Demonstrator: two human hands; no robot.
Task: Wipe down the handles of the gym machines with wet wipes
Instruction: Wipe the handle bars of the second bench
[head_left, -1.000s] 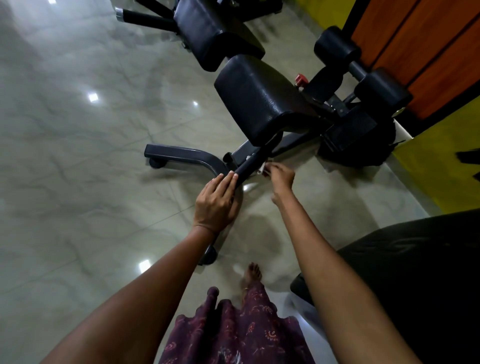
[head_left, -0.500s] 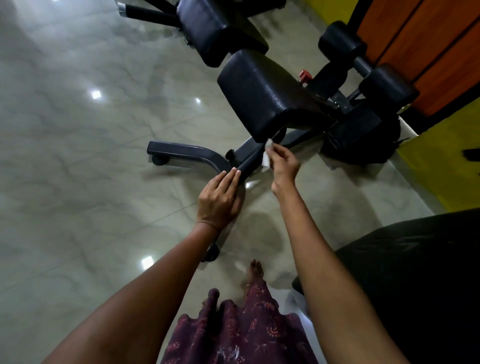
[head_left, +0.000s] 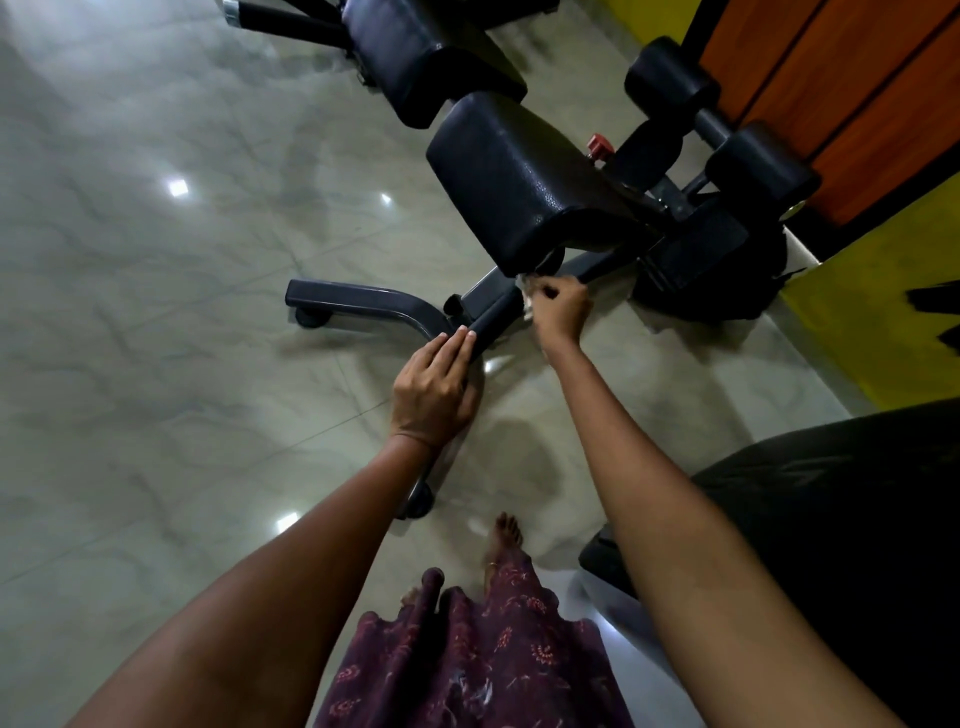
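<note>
While both hands (head_left: 431, 389) (head_left: 561, 312) grip the bench bar (head_left: 496, 317), marble floor (head_left: 156, 312) gleams

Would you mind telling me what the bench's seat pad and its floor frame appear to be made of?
Seat pad: likely vinyl or faux leather over padding; black, with a pebbled grain and dull sheen. Floor frame: probably painted or coated metal; dark, smooth, bent into a curve, catching a soft highlight.

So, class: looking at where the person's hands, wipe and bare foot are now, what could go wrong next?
The right hand pinches the wipe right under the seat pad, so fingers might get caught there. The left hand steadies the bar; the bare foot on glossy floor could slip.
</note>
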